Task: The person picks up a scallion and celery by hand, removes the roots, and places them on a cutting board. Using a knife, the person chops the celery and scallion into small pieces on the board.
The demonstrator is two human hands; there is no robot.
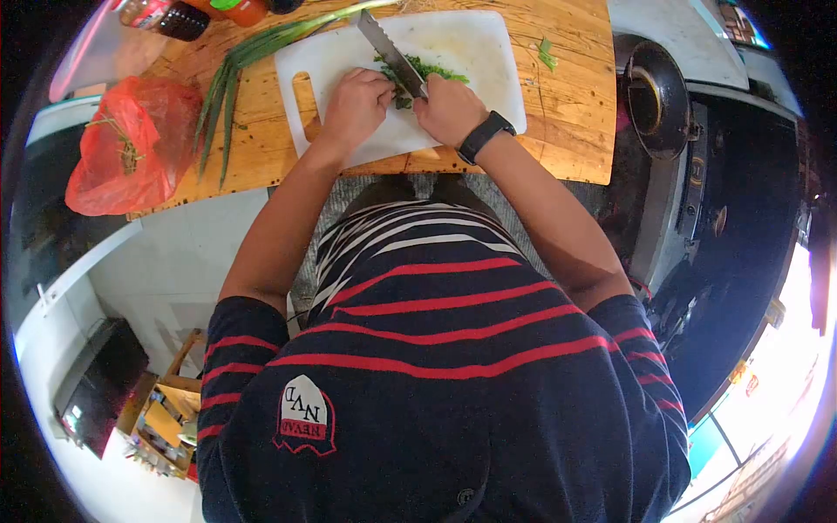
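Observation:
My right hand (451,111) is wrapped round the handle of a kitchen knife (392,57), whose broad blade points away and to the left over a white cutting board (479,44). Beneath and beside the blade lie chopped green herbs (427,69). My left hand (357,106) rests on the board to the left of the knife, its fingers curled in against the edge of the herbs. Its fingertips are partly hidden, close to the blade. Long spring onions (266,41) lie along the board's left and far sides.
The board is on a wooden table (567,113). A red plastic bag (144,144) with dry stalks sits at the left edge, with a dark sauce bottle (166,17) behind it. A loose green leaf (547,55) lies right of the board. A black wok (658,100) stands farther right.

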